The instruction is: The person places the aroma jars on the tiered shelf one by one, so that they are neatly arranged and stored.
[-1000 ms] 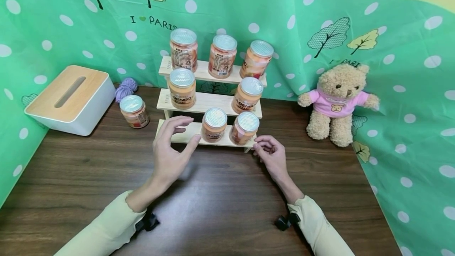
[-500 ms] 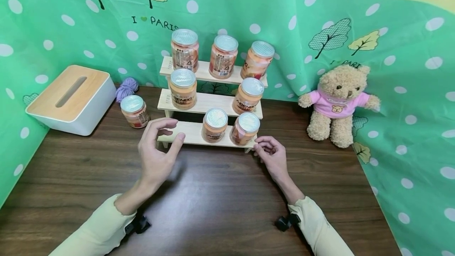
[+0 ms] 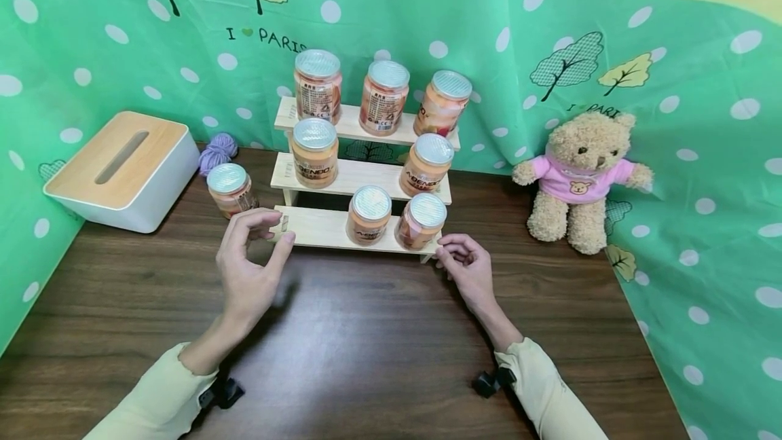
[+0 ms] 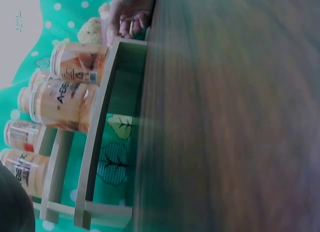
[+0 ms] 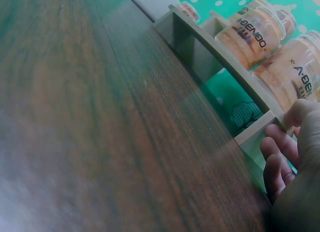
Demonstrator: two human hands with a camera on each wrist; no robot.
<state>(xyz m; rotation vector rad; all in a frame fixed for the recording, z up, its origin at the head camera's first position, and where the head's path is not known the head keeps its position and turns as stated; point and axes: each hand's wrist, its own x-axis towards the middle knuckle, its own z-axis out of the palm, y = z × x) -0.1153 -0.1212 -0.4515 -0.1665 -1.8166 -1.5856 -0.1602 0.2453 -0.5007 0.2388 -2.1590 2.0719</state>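
From the head view we see our left hand (image 3: 247, 267) hovering with loosely curled fingers, holding nothing, near the lone jar (image 3: 229, 189) left of the rack (image 3: 318, 228). Our right hand (image 3: 467, 267), relaxed, steadies the rack's right end. Eight jars: seven racked, one out. The left wrist view shows four racked jars, the right wrist view our fingers (image 5: 280, 152) touching the rack's corner.

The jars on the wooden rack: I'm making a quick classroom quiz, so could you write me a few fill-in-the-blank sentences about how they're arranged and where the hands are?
1. The top step of the wooden rack holds ____ jars.
2. The jar on the table stands between the rack and the ____ box.
3. The right hand touches the rack's ____ step at its right end.
4. The teddy bear wears a ____ shirt.

Missing words: three; tissue; bottom; pink
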